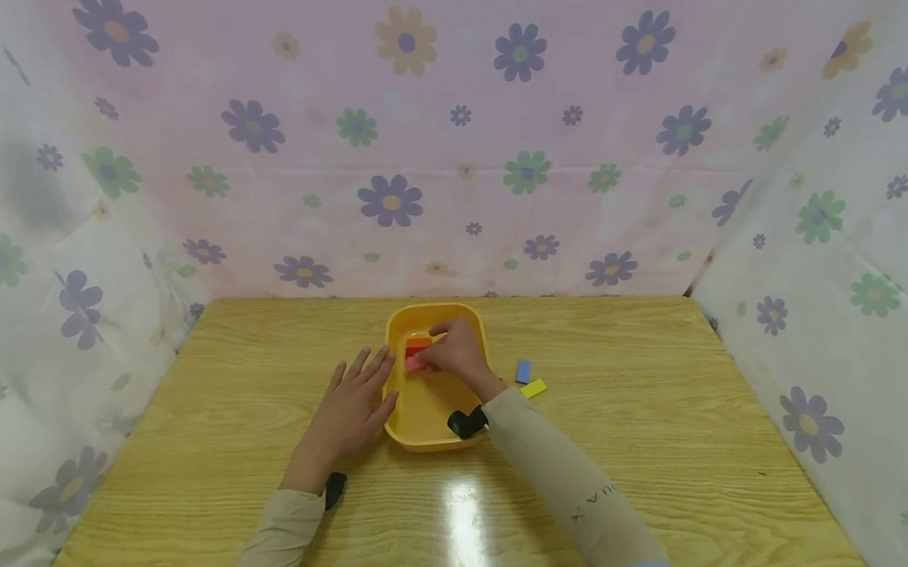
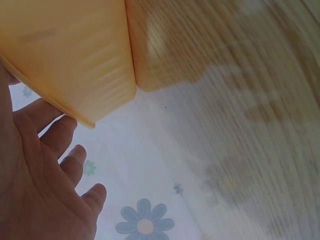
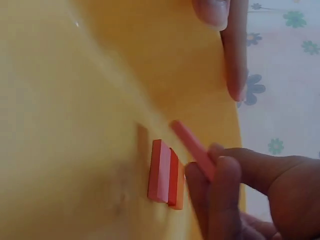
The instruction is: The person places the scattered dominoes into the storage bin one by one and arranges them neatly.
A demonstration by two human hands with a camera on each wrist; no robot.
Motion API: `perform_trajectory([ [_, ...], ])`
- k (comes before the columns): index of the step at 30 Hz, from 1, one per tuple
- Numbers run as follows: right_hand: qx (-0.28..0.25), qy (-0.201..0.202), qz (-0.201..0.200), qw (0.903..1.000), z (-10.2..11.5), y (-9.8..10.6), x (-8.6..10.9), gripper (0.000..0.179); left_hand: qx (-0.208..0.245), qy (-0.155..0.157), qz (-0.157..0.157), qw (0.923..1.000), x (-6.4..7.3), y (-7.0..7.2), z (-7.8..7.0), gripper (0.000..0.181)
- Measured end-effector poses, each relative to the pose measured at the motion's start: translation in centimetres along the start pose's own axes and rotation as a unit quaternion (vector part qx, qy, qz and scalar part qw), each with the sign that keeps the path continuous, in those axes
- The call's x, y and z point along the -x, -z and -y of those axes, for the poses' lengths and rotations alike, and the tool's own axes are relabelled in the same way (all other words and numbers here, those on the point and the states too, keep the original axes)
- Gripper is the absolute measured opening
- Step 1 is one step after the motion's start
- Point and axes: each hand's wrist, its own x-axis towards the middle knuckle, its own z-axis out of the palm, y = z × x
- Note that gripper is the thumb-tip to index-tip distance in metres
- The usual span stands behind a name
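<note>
My right hand [image 1: 458, 350] reaches into a yellow plastic bin [image 1: 439, 444] and pinches a pink block [image 3: 194, 149] between thumb and fingers. Just beside that block, inside the bin, stand a second pink block [image 3: 159, 172], a red block [image 3: 173, 177] and an orange block [image 3: 180, 185], side by side in a row. My left hand [image 1: 351, 408] lies at the bin's left rim with its fingers spread. In the left wrist view, some fingertips of the left hand [image 2: 45, 165] touch the rim from outside while others extend past it.
On the wooden table [image 1: 655, 443], right of the bin, lie a blue block [image 1: 523, 370] and a yellow block [image 1: 534, 389]. Flower-patterned cloth [image 1: 435, 159] encloses the table at the back and both sides. A black wrist camera [image 1: 466, 422] overhangs the bin's near right corner.
</note>
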Motion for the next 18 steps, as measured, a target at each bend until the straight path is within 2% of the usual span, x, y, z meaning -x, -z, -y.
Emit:
perform_trajectory([
  [4,0.113,-0.026,0.009,0.9932,-0.1,-0.1,0.0,0.058,0.001,0.005,0.004,1.0000,0.0,0.0,0.0,0.061],
  [7,0.151,-0.033,0.010,0.9878,-0.3,-0.1,0.0,0.058,0.000,0.007,0.005,1.0000,0.0,0.0,-0.1,0.061],
  [12,0.157,-0.047,0.013,0.9865,-0.8,-0.2,-0.3,0.049,-0.002,0.005,0.001,1.0000,0.0,0.1,-0.1,0.061],
  [18,0.157,-0.047,-0.002,0.9865,-1.2,-0.3,-0.4,0.062,-0.005,0.002,-0.003,1.0000,0.0,0.0,0.0,0.060],
])
